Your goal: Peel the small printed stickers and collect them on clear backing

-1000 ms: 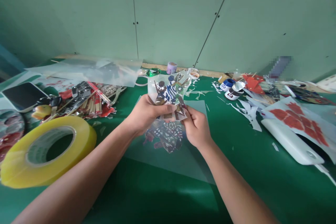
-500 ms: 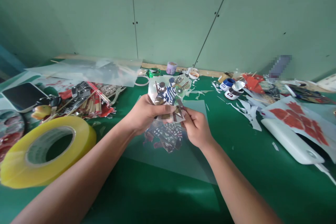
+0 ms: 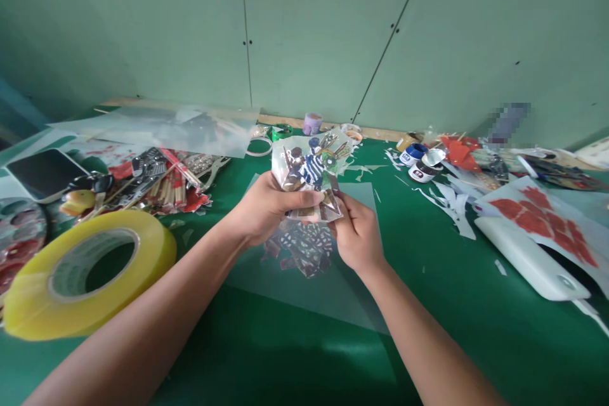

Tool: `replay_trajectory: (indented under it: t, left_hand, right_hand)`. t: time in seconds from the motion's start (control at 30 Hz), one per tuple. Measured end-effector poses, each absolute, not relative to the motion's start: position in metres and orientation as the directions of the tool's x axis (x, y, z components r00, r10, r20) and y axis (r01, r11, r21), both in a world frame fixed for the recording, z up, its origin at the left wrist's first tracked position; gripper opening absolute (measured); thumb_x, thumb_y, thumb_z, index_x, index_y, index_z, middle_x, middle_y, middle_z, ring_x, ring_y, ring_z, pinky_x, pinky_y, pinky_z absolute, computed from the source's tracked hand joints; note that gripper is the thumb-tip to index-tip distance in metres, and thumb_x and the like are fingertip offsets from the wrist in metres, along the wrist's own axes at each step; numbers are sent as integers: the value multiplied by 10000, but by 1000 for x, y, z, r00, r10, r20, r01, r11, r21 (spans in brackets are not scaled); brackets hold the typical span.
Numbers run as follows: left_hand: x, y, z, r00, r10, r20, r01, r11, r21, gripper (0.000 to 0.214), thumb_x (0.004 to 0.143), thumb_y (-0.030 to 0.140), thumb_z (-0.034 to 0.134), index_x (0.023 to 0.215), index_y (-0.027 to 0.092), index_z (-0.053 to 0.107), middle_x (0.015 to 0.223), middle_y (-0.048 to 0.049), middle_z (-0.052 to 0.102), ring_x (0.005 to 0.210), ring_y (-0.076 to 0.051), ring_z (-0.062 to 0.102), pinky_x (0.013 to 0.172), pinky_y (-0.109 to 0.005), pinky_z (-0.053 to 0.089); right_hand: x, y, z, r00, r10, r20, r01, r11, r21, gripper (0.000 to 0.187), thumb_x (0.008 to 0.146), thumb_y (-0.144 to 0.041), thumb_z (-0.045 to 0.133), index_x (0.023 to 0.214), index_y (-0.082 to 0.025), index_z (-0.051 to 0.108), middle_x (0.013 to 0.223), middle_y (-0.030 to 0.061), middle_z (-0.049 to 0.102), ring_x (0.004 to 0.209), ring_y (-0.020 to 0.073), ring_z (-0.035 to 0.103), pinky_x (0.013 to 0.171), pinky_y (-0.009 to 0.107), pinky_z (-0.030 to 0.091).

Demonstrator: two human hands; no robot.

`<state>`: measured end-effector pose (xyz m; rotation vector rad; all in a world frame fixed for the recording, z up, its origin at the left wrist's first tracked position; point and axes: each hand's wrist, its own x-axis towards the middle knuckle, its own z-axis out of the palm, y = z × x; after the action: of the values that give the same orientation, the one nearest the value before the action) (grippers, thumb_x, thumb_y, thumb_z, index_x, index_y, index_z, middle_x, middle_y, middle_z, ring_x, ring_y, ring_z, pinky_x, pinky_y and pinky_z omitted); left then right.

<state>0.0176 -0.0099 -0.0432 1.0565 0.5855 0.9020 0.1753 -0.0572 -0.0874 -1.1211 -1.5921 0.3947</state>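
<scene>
My left hand (image 3: 261, 208) is closed on a clear plastic cutout (image 3: 311, 168) painted with small figures, one in blue and white stripes. Its thumb lies across the lower part of the cutout. My right hand (image 3: 359, 231) is closed at the cutout's lower right edge. A narrow grey strip (image 3: 333, 184) shows by its fingers; what it belongs to is hidden. Beneath both hands lies a translucent sheet (image 3: 354, 295) on the green tabletop, with a dark patterned patch (image 3: 304, 250) just under the cutout, perhaps a reflection.
A big roll of yellow tape (image 3: 157, 247) stands left, near a phone (image 3: 45, 174), a rubber duck (image 3: 78, 202) and piled sticks. Paint jars (image 3: 425, 170), film scraps (image 3: 451, 206) and a white power bank (image 3: 530, 260) lie right. A green wall (image 3: 314, 25) rises behind.
The cutout and both hands have shifted very slightly to the right in view. The grip of each hand looks nearly the same, and the cutout's lower edge has turned a little.
</scene>
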Motion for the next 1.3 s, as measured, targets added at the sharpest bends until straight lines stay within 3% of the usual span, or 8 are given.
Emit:
replay_trajectory:
  t: [0.17, 0.33, 0.7, 1.07, 1.3]
  left_hand:
    - [18, -11, -43, 521, 854, -8, -333, 212, 919, 270, 571, 164, 860, 757, 111, 673, 691, -26, 678, 622, -134, 647, 592, -260, 546]
    - [19, -11, -42, 494, 869, -16, -340, 210, 917, 284, 530, 153, 875, 711, 109, 661, 671, -14, 666, 574, -111, 618, 527, -230, 520]
    - [18, -11, -41, 487, 873, -1, -313, 175, 934, 275, 569, 183, 863, 715, 119, 638, 670, -12, 659, 593, -116, 625, 551, -235, 529]
    - [18, -10, -43, 460, 888, -3, -334, 176, 926, 247, 586, 170, 846, 704, 126, 634, 689, -4, 651, 610, -106, 592, 606, -253, 503]
    - [16, -10, -40, 507, 861, 19, -292, 151, 944, 237, 582, 180, 849, 634, 123, 625, 574, 2, 615, 497, -87, 546, 473, -216, 445]
  right_hand:
    - [178, -56, -87, 15, 788, 615, 501, 527, -687, 244, 947, -298, 430, 737, -212, 519, 498, -45, 450, 411, 103, 401, 419, 231, 277]
    - [178, -57, -85, 1, 795, 606, 517, 518, -681, 247, 951, -301, 418, 738, -211, 505, 492, -55, 417, 400, 93, 364, 409, 228, 254]
    - [180, -54, -93, -45, 884, 465, 363, 448, -817, 324, 986, -419, 393, 771, -208, 512, 556, -39, 401, 481, 104, 361, 467, 247, 254]
    - [183, -54, -92, -97, 919, 382, 246, 394, -886, 448, 956, -567, 411, 667, -225, 406, 538, -46, 334, 474, 100, 308, 458, 256, 216]
    - [182, -54, -91, -142, 913, 382, 218, 405, -888, 471, 950, -572, 423, 634, -225, 380, 539, -50, 322, 480, 95, 301, 470, 256, 226]
